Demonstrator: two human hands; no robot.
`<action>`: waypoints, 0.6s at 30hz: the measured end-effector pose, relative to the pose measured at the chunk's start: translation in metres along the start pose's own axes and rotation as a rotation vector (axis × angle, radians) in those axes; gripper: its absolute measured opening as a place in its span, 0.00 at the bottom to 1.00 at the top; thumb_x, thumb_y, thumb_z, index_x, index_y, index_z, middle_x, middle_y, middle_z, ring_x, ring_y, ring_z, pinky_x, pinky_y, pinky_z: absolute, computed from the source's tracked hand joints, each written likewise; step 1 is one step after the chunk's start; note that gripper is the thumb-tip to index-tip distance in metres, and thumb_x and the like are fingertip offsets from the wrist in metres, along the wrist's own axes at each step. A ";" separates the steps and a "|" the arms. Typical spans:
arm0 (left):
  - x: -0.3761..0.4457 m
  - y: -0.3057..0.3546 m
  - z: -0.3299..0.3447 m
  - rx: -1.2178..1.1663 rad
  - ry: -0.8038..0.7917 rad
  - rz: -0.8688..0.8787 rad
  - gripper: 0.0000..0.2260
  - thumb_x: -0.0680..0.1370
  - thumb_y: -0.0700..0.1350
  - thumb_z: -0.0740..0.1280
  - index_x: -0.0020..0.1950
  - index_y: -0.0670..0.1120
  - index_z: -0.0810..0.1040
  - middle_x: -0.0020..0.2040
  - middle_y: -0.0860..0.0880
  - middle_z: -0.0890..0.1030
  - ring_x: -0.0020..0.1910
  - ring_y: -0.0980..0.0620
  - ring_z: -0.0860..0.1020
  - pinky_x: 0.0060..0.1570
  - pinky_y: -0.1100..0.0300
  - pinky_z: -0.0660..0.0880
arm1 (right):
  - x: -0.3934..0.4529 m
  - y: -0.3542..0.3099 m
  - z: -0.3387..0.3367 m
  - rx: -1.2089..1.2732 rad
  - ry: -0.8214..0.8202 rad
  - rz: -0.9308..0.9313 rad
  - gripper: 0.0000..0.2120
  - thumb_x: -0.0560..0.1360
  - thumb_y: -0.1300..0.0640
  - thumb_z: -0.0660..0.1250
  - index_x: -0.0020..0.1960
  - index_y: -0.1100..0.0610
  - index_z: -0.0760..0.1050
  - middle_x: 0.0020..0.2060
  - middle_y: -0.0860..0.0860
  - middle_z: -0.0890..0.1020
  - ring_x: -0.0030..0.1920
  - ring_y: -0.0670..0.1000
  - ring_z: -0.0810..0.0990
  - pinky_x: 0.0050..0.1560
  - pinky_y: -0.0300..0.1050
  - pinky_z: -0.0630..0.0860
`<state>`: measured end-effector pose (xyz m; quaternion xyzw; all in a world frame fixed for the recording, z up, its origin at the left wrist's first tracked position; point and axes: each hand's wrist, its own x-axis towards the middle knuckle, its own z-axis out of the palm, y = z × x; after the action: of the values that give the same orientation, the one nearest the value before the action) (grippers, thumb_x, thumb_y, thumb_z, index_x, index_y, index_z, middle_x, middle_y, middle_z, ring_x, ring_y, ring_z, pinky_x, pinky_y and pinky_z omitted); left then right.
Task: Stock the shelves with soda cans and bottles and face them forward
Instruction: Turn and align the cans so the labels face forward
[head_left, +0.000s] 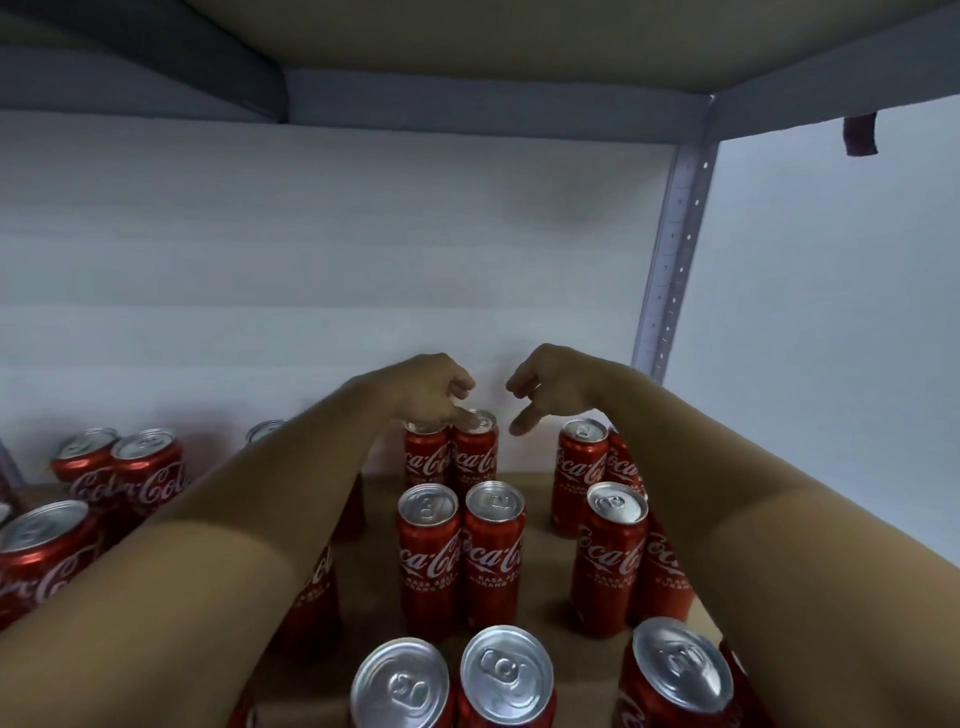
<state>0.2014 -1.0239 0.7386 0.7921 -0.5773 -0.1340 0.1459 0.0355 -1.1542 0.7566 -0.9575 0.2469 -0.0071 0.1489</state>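
Slim red Coca-Cola cans stand upright in rows on the brown shelf board (545, 587), logos facing me. My left hand (431, 389) reaches to the back row; its fingertips rest on the silver tops of the rear pair of cans (475, 457). My right hand (550, 387) hovers just right of that pair with loosely curled fingers, one finger pointing down, and holds nothing. A middle pair of cans (460, 561) and a front pair of cans (506, 670) stand in line before the rear pair. A right column of cans (610, 561) runs under my right forearm.
Wider Coca-Cola cans (148, 467) stand grouped at the left, partly behind my left arm. A white back wall (311, 260) closes the bay. A perforated metal upright (675, 260) stands at the right. The upper shelf (467, 52) hangs low overhead, with a red tag (860, 135) on its edge.
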 end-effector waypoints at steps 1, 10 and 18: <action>-0.004 -0.008 -0.003 0.028 -0.018 -0.020 0.37 0.72 0.56 0.78 0.77 0.46 0.69 0.73 0.49 0.75 0.69 0.50 0.75 0.70 0.50 0.72 | 0.004 -0.007 0.004 0.006 -0.006 -0.007 0.37 0.67 0.49 0.81 0.71 0.59 0.73 0.64 0.54 0.80 0.64 0.54 0.78 0.67 0.52 0.73; -0.020 -0.034 0.003 0.087 0.005 -0.011 0.22 0.69 0.55 0.80 0.60 0.50 0.84 0.56 0.52 0.84 0.56 0.50 0.80 0.58 0.51 0.78 | 0.021 -0.038 0.041 -0.045 -0.019 -0.048 0.31 0.68 0.45 0.79 0.65 0.58 0.78 0.56 0.54 0.83 0.50 0.55 0.83 0.51 0.49 0.80; -0.027 -0.030 0.003 0.097 -0.031 0.026 0.21 0.72 0.56 0.78 0.62 0.51 0.83 0.57 0.52 0.84 0.56 0.50 0.80 0.59 0.48 0.78 | 0.017 -0.043 0.038 -0.067 -0.073 -0.008 0.25 0.69 0.50 0.80 0.62 0.58 0.81 0.48 0.56 0.85 0.40 0.55 0.84 0.47 0.51 0.83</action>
<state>0.2188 -0.9899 0.7259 0.7886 -0.5954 -0.1163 0.1001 0.0741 -1.1152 0.7313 -0.9625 0.2378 0.0356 0.1256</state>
